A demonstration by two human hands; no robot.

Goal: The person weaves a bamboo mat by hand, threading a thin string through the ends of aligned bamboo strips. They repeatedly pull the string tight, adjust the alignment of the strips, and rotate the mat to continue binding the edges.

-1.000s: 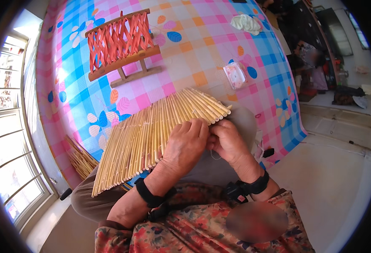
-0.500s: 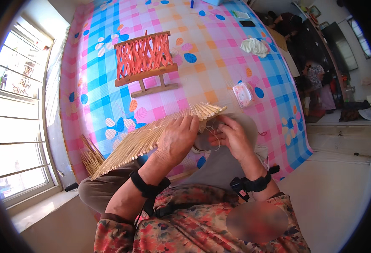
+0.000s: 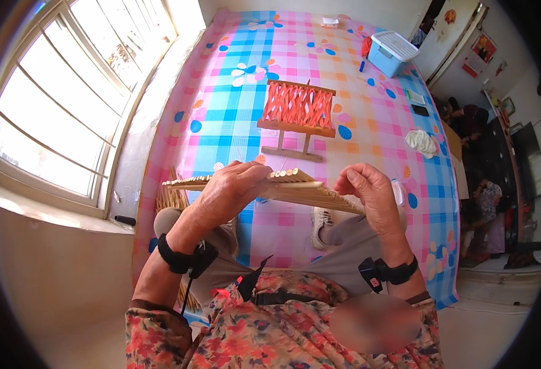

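Note:
My left hand (image 3: 232, 187) grips a mat of pale yellow reeds (image 3: 307, 195), held tilted nearly edge-on above my knees, its bundled round ends facing up near my fingers. My right hand (image 3: 365, 184) is raised at the mat's right end, thumb and fingers curled together; what they hold, if anything, is too small to make out. Behind the mat stands a wooden frame (image 3: 295, 129) laced with crossed red strips. A bundle of loose reeds (image 3: 167, 200) lies beside my left knee.
Checked floral sheeting (image 3: 252, 37) covers the surface. On it are a blue lidded bin (image 3: 386, 56), a crumpled white cloth (image 3: 421, 144) and a dark flat item (image 3: 419, 109). A barred window (image 3: 55, 98) is at the left; people (image 3: 489, 203) are in the shadows at the right.
The view has lifted toward the room's far end. The mat has turned from face-up to edge-on, and my right hand has moved up and away from my left hand.

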